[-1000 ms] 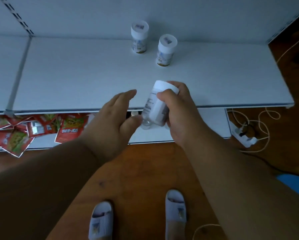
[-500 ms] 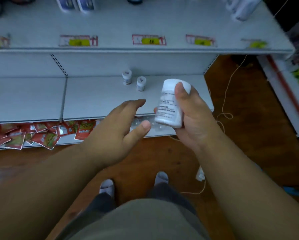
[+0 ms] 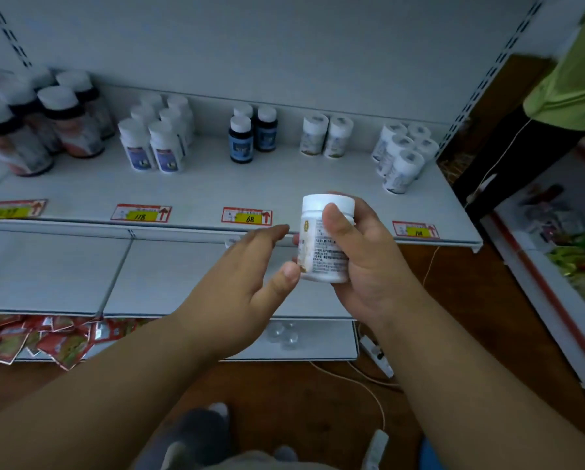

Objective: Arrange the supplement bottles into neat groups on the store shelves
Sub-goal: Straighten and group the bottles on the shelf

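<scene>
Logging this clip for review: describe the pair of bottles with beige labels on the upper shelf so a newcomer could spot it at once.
Start at the upper shelf with the red and yellow price tags. Along its back stand several clusters of bottles; the beige-label pair is second from the right, just right of the dark blue bottles. It alone has only two white bottles, side by side.

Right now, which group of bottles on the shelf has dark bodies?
The three blue bottles mid-shelf, behind the 68 tag; neighbouring groups are white.

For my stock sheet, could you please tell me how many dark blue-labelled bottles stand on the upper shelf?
3: front bottle, one at its right, and one behind, only its cap showing. More could be hidden behind them.
</scene>
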The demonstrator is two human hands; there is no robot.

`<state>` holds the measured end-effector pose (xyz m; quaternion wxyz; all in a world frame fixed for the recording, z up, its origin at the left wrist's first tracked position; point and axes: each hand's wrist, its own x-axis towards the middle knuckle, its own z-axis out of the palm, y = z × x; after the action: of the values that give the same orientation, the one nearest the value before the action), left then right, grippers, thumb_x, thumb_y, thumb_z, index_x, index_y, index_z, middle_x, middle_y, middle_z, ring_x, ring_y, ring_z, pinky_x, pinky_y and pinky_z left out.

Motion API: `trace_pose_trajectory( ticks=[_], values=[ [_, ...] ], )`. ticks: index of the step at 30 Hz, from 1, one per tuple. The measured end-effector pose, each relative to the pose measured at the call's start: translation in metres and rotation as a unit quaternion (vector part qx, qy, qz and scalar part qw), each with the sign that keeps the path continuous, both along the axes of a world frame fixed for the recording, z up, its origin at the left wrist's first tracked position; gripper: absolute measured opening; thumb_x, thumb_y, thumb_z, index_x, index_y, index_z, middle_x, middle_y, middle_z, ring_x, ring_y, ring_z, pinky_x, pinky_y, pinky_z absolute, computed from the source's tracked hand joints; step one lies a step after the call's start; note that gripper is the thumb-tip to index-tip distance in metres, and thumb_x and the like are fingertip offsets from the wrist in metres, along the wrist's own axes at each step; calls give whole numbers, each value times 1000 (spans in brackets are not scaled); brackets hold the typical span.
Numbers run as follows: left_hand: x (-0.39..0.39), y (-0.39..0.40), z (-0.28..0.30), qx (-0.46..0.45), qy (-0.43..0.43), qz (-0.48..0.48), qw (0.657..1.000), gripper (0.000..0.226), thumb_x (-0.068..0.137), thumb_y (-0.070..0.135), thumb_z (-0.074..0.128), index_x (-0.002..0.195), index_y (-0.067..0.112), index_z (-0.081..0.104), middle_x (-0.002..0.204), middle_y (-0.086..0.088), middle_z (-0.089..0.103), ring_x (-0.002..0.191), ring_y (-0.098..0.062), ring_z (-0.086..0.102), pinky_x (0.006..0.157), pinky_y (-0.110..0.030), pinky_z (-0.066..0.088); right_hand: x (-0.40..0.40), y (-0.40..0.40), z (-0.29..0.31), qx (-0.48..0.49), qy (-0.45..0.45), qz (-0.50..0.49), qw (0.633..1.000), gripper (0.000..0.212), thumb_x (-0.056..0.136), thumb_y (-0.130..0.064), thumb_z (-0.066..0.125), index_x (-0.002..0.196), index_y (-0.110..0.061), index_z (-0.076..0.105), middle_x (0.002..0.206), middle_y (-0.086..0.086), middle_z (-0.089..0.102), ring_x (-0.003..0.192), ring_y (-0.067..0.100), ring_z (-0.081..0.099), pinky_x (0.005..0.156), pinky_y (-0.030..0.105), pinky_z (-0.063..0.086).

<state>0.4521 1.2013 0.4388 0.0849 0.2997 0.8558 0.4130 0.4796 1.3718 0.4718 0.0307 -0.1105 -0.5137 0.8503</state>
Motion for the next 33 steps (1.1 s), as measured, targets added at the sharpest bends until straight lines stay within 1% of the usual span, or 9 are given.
trace_pose_trajectory(
  ticks=[4,8,10,12,18,22,26,29,33],
  values=[
    [-32,4,3,-39,12,-3,999,92,76,87,6,151,36,21,154,11,31,140,-7,28,113,-41,31,-36,12,1,-69,-38,-11,997,64,79,-37,60,134,-4,52,118,28,64,87,32,68,63,36,58],
    [-78,12,8,-40,-3,-36,999,88,74,89,6,148,44,18,154,16,27,139,-5,28,112,-41,33,-76,18,5,-36,-32,-8,999,78,71,-55,72,129,-7,52,98,17,64,72,25,69,57,35,57],
    [-99,19,10,-21,13,-59,998,89,77,88,7,149,38,23,151,14,32,136,-5,33,109,-43,37,-92,24,5,-12,-18,-17,1000,71,67,-48,84,121,-13,56,94,12,66,79,26,70,65,41,60],
    [-115,27,12,-19,26,-77,997,91,78,87,6,149,34,25,149,11,35,132,-5,35,107,-42,39,-102,33,7,-27,-23,-28,999,51,78,-33,75,122,-13,58,99,13,67,87,28,69,74,44,59],
    [-149,50,9,-69,16,-103,992,86,78,83,8,151,38,15,155,12,27,137,-6,28,111,-32,31,-125,58,8,-92,-63,-83,990,63,73,-27,65,131,-7,55,96,15,71,72,23,68,60,32,56],
    [-164,67,3,-90,-1,-100,991,84,80,82,11,152,38,13,157,12,23,140,-7,26,113,-35,31,-144,74,5,29,-56,-83,995,50,74,-39,69,118,-16,60,87,3,72,79,18,70,64,34,56],
    [-186,88,-10,-134,24,-84,987,92,79,86,16,153,31,15,158,8,23,142,-12,25,114,-34,26,-171,94,-11,169,-69,-65,981,30,83,-25,73,110,-20,61,100,-3,73,95,15,71,79,38,58],
    [-209,109,-27,-210,48,-55,975,90,83,79,31,153,25,17,158,2,25,142,-18,25,115,-37,25,-200,111,-32,320,-74,-35,944,36,85,-21,76,116,-31,59,114,-8,68,105,11,66,88,37,57],
    [-237,133,-53,-272,73,-9,959,90,87,72,39,153,18,14,161,-4,18,148,-22,14,119,-38,14,-237,131,-54,509,-49,22,859,49,83,-29,77,124,-36,51,122,-8,61,105,9,62,89,36,56]
  ],
)
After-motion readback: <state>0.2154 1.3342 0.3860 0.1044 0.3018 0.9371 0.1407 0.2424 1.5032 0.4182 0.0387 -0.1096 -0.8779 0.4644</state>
